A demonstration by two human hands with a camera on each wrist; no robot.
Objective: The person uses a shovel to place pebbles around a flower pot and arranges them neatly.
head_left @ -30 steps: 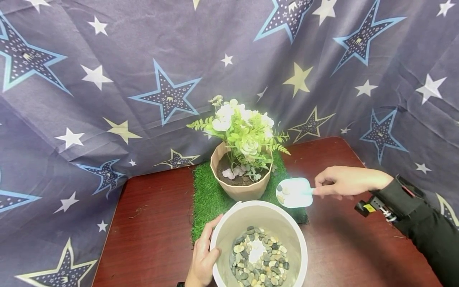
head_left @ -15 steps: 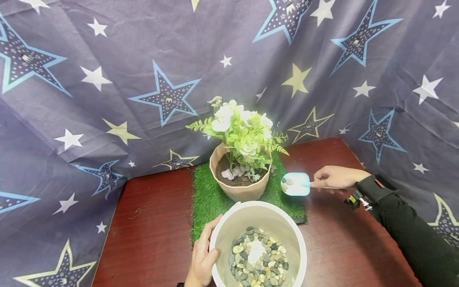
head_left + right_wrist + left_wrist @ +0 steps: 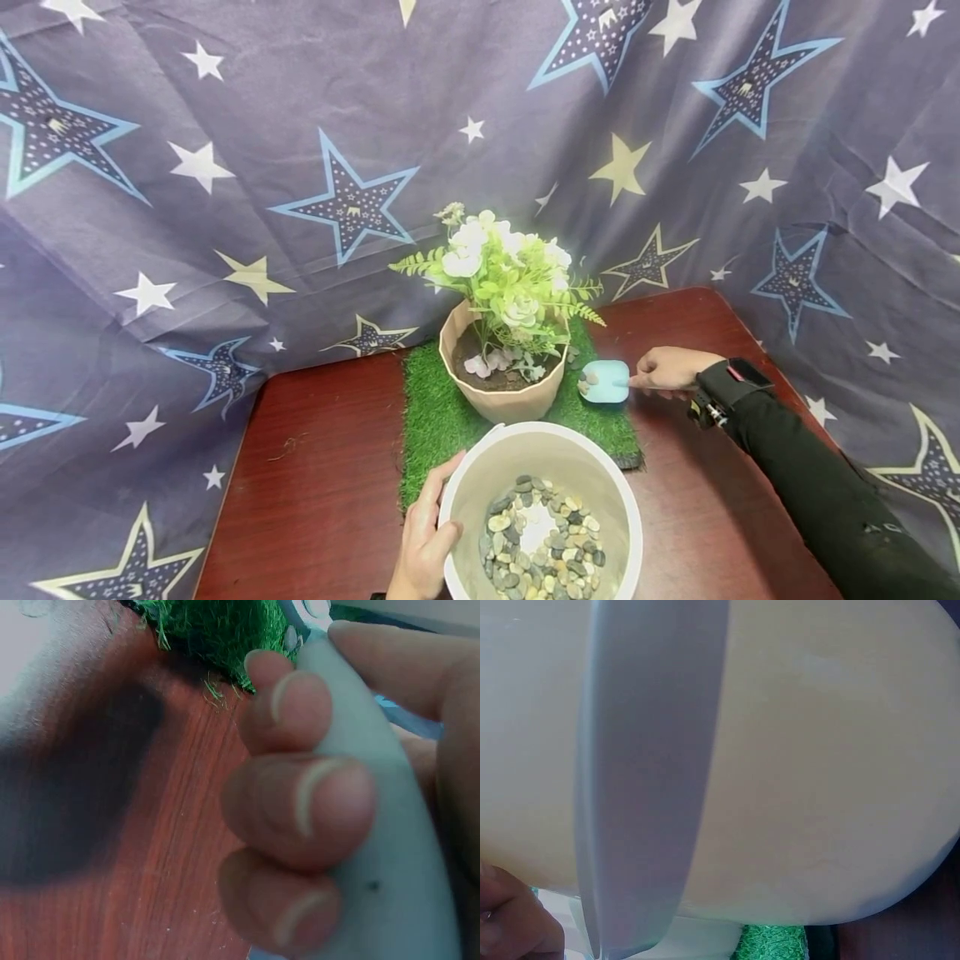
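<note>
right hand (image 3: 663,369) grips a pale blue plastic scoop (image 3: 604,382) carrying few pebbles beside the beige flowerpot (image 3: 501,398), none tipped yet; left hand (image 3: 423,542) clasps the white pebble bucket (image 3: 461,500), still well filled

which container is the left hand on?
The white bucket of pebbles, nearest the camera; the left hand holds its rim. The tan flowerpot stands untouched on the grass mat.

Head overview, wrists tight close-ups
</note>
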